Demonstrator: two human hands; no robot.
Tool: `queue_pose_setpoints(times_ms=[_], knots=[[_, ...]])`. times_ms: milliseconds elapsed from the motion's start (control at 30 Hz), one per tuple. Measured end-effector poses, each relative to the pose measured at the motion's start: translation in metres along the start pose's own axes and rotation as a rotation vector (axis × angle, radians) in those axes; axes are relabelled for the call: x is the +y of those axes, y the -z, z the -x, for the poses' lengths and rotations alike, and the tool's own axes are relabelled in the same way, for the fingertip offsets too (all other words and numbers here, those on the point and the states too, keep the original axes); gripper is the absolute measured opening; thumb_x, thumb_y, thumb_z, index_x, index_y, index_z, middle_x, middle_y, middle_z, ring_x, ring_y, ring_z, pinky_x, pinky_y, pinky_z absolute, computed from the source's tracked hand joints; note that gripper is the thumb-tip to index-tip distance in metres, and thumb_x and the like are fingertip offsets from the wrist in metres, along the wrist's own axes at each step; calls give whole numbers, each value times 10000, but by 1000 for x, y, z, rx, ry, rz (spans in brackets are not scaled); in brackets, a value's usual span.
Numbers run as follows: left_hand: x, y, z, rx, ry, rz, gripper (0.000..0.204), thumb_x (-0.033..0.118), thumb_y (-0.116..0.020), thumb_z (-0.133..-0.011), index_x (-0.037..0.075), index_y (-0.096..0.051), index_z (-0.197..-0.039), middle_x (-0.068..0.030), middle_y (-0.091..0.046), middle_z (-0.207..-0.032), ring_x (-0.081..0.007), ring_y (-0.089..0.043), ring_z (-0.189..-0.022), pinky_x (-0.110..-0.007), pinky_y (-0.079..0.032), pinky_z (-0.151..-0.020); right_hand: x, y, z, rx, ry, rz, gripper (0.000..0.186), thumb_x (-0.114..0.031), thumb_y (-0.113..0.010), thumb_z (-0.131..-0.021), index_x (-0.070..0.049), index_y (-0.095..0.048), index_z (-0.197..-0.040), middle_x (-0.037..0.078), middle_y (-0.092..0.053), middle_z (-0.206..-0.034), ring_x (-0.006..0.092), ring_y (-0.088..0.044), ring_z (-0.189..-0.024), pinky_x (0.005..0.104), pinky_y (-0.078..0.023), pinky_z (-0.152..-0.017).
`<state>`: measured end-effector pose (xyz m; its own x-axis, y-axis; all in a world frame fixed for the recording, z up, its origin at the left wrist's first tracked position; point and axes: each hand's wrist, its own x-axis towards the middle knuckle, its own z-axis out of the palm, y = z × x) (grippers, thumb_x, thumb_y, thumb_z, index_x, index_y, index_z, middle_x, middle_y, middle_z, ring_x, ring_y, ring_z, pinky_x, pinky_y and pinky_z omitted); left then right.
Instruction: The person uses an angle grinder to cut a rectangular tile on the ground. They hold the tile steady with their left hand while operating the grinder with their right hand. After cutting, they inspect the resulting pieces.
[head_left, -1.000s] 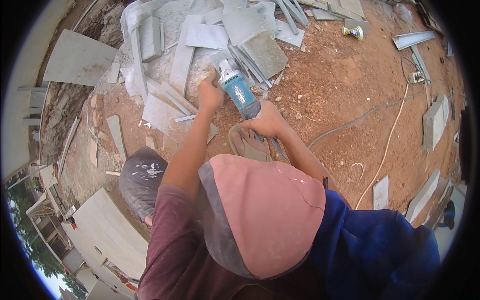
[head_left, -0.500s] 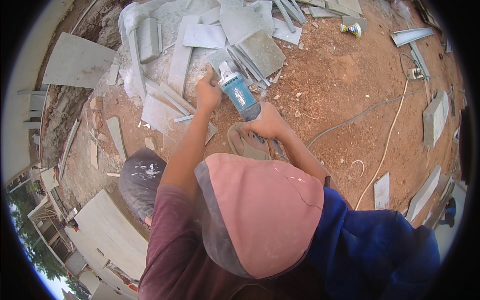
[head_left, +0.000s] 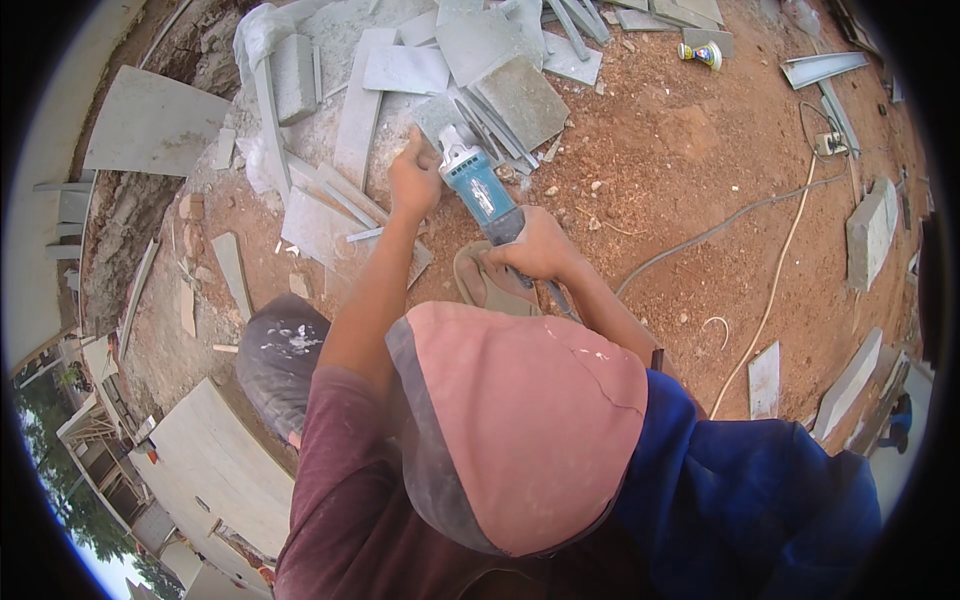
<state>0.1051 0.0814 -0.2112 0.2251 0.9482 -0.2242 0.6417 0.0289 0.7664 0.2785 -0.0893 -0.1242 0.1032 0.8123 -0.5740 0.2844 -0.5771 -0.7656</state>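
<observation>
My right hand (head_left: 540, 245) is wrapped round the dark rear grip of a teal angle grinder (head_left: 480, 190). The grinder's pale metal head points away from me, over a small grey stone tile (head_left: 431, 114). My left hand (head_left: 413, 182) is closed at the near left edge of that tile, its thumb and fingertips against it. Where the disc meets the stone is hard to make out. Close beyond the grinder, a larger square tile (head_left: 520, 100) leans over narrow stone strips (head_left: 490, 128). My sandalled foot (head_left: 490, 285) is just below the grinder.
Broken slabs and offcuts (head_left: 365, 110) are heaped at the far left. A grey power cable (head_left: 720, 230) runs across reddish soil to a socket box (head_left: 828, 144) at right. A small tub (head_left: 702, 56) lies farther back. Large slabs (head_left: 215, 470) stand at lower left.
Both hands and the grinder have barely moved. The grinder head and my left hand sit very slightly farther left.
</observation>
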Motion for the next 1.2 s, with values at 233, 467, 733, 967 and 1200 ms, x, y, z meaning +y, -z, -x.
queue_pose_setpoints(times_ms=[233,467,733,967,1200], knots=[[-5,2,-4,-4,-42,-2,763,78,-813,-879,-11,-527,-1581,-90,-731,-774,-174,-697,-711,-340,-574,-741,-3,3,10,-16,-21,-8,405,-270,-889,-664,17,-711,-887,121,-717,-823,224,-662,-771,386,-545,-758],[9,8,3,-8,-11,-36,758,91,-785,-908,6,-502,-1605,-58,-712,-762,-153,-670,-705,-327,-565,-725,6,-1,11,-3,-39,7,390,-240,-863,-657,17,-717,-912,136,-726,-835,234,-674,-778,385,-549,-758],[12,8,5,-14,-20,-22,781,126,-809,-909,-26,-482,-1602,-106,-748,-763,-188,-717,-671,-347,-586,-686,6,-2,18,-3,-59,-2,398,-221,-842,-641,21,-723,-933,148,-739,-854,253,-693,-790,388,-555,-777],[21,10,7,-63,44,93,780,57,-774,-956,-30,-409,-1639,-98,-757,-761,-161,-744,-653,-333,-616,-615,9,0,26,-17,-46,13,435,-247,-854,-669,23,-727,-985,159,-760,-894,246,-714,-828,378,-568,-808],[18,5,6,-78,116,172,784,62,-784,-961,-47,-401,-1636,-87,-758,-760,-149,-757,-670,-324,-626,-624,16,-3,28,-36,-67,-24,424,-246,-860,-683,15,-724,-988,127,-752,-870,214,-705,-800,369,-568,-783]])
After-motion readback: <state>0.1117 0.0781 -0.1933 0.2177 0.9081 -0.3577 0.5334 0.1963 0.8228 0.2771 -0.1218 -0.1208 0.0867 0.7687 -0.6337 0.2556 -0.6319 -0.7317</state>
